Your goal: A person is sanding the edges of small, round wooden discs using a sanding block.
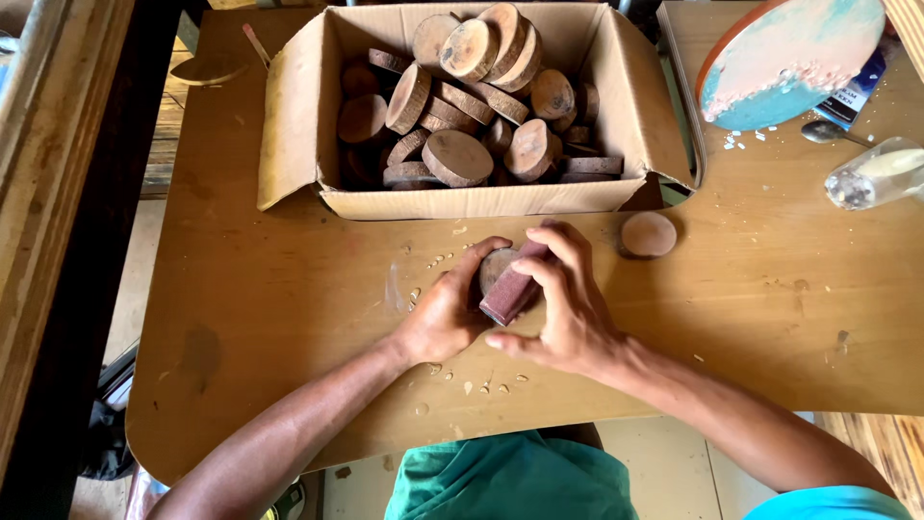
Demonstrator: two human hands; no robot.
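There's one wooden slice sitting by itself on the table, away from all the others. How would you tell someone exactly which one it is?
Start at the open cardboard box full of round wood slices at the far side of the table. Just in front of its near right corner, to the right of the person's right hand, lies a single wood slice. It alone lies flat on the bare tabletop, neither boxed nor held.

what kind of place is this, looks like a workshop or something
Probably a small woodcraft workshop or home craft bench: a cardboard box full of cut wood slices, a sanding block in the right hand, and chips scattered over the wooden table.
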